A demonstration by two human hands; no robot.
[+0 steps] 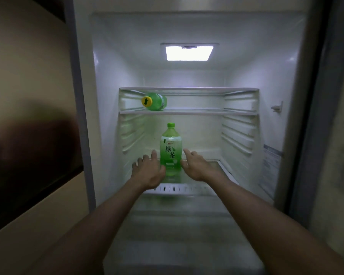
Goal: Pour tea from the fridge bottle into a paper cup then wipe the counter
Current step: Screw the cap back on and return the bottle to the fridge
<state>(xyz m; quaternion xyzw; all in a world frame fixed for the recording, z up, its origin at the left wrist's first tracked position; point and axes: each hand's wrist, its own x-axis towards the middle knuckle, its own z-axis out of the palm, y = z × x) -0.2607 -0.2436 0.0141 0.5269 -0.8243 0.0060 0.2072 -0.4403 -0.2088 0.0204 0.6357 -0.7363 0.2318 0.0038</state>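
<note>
Reaching into an open, lit fridge (286,116), a person stretches both bare arms toward a tall green tea bottle (171,149) that stands upright on the lower shelf (187,190), near its middle. The left hand (148,170) is spread wide, fingers apart, just beside the bottle's left side, with the thumb perhaps touching the lower part; contact is hard to tell. The right hand (195,165) is also spread wide, just beside the bottle's right side, fingers pointing inward. Neither hand grips the bottle yet. A second green bottle with a yellow cap (154,101) lies on its side on the shelf above, to the left. No paper cup or desk is in view. This looks like the very first step: fetching the tea. The next move likely calls for both hands to close around the bottle's body and lift it straight out, keeping it upright and clear of the shelf above.
</note>
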